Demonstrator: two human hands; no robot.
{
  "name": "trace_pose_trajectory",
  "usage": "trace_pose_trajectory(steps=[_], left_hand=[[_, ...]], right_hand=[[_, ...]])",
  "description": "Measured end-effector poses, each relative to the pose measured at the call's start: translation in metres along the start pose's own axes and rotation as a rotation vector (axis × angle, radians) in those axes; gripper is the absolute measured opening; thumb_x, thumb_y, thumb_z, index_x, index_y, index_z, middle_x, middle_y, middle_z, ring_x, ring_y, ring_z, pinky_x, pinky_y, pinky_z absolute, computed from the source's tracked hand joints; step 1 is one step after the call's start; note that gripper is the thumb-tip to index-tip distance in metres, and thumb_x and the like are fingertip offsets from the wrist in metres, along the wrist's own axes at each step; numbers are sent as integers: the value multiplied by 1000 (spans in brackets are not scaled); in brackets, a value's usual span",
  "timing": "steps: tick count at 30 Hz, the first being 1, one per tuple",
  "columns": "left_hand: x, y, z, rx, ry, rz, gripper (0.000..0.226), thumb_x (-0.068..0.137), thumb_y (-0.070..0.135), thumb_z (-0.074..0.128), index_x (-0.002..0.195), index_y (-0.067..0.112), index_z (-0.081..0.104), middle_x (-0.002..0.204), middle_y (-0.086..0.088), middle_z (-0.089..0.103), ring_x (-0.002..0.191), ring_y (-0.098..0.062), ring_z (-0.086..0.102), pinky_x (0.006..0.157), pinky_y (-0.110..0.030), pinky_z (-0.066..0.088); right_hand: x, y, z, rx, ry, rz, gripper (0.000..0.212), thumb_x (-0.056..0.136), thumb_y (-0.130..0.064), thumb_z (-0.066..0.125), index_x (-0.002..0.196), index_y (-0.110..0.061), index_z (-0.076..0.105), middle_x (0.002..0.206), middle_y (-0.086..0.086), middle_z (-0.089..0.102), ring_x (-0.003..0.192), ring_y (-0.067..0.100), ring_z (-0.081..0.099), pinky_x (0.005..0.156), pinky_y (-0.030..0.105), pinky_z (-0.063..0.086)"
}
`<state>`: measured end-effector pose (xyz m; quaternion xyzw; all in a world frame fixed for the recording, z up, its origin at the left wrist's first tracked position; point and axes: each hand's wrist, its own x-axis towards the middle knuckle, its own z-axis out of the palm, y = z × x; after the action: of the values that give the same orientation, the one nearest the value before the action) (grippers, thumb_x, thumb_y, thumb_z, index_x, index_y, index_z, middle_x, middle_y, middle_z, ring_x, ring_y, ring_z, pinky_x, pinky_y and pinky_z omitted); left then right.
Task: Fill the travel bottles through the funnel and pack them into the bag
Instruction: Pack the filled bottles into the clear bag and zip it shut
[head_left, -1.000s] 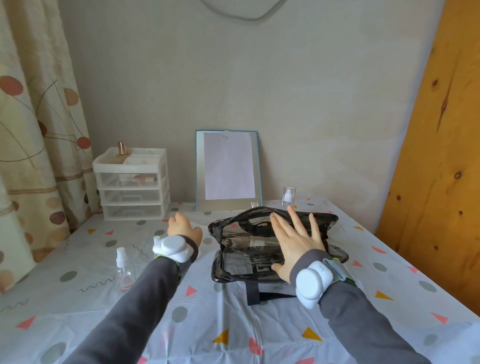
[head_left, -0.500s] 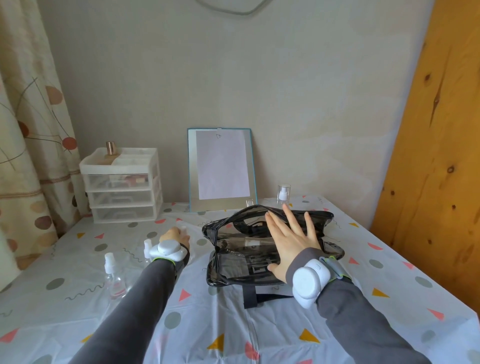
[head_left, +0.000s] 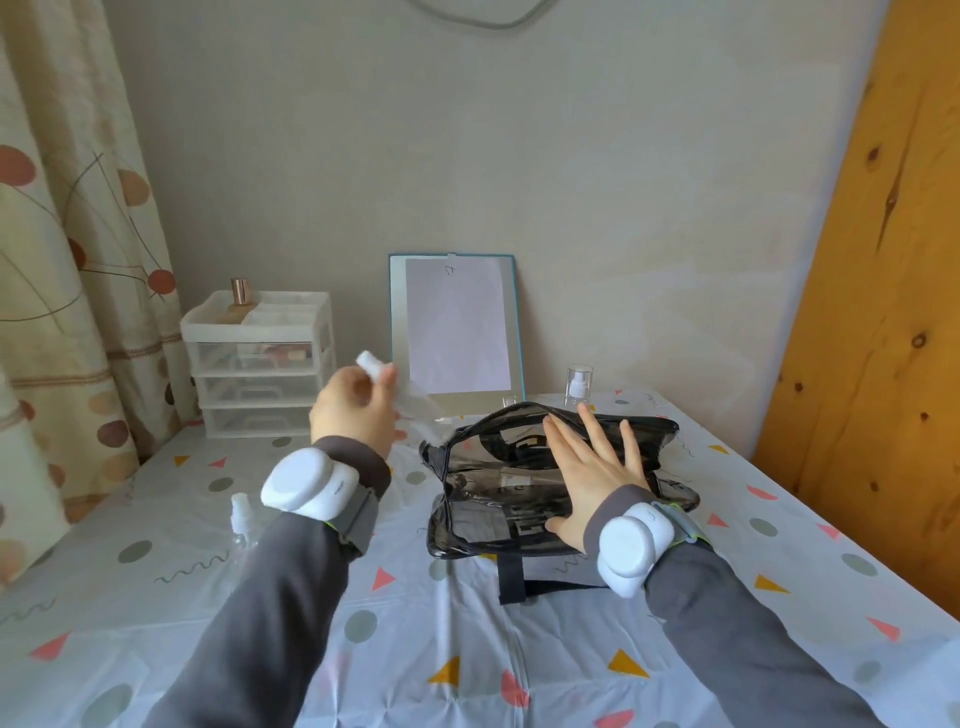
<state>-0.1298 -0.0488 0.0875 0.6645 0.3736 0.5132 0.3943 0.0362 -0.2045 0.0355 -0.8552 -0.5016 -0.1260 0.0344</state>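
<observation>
A clear travel bottle (head_left: 413, 404) hung tilted in the air, white cap uppermost, just left of the open mouth of the bag (head_left: 493, 496), with the fingers of the left hand (head_left: 353, 415) curled round it. The right hand (head_left: 592, 478) lay flat on the bag, fingers straight and spread. A second bottle (head_left: 240, 514) stood on the table (head_left: 467, 649) beside the left sleeve (head_left: 270, 597), and a third bottle (head_left: 578, 387) stood behind the bag

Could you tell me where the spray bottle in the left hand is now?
Left of centre in the head view, the spray bottle is held tilted in the left hand, just left of the clear bag under the right hand.
</observation>
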Motion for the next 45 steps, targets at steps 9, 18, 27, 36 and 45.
trace_pose_trajectory(steps=[9,18,27,36,45], left_hand=[[-44,-10,52,-59,-390,-27,31,86,31,63,98,3,64,92,-7,70,77,-21,70,73,-38,57],[-63,-19,66,-18,-505,74,22,85,41,60,95,22,64,92,8,69,87,-9,65,87,-35,52],[-64,-45,40,893,-516,759,44,80,49,56,118,26,57,155,2,12,143,-16,7,114,-39,-10],[-53,-54,46,993,-548,679,124,55,82,52,147,25,-8,141,13,-35,125,-7,-44,106,-49,-28],[-46,-46,48,976,-549,633,137,46,88,48,146,18,-13,141,17,-32,122,-3,-45,106,-43,-28]], right_hand=[[-2,-1,-2,256,115,-69,115,56,-78,60,146,-30,6,154,-19,10,139,4,-21,108,47,-23],[1,0,2,356,273,-65,46,86,-56,46,125,-29,48,136,-20,45,141,0,5,111,39,-17],[10,13,4,352,344,-2,41,89,-47,50,120,-20,53,133,-6,52,140,7,18,111,29,-8],[-1,7,-4,361,691,-143,36,80,-42,63,99,-11,67,107,-1,67,124,15,47,109,34,14],[5,2,-10,60,86,-209,40,89,-49,49,113,-17,51,111,1,58,111,22,49,88,31,34]])
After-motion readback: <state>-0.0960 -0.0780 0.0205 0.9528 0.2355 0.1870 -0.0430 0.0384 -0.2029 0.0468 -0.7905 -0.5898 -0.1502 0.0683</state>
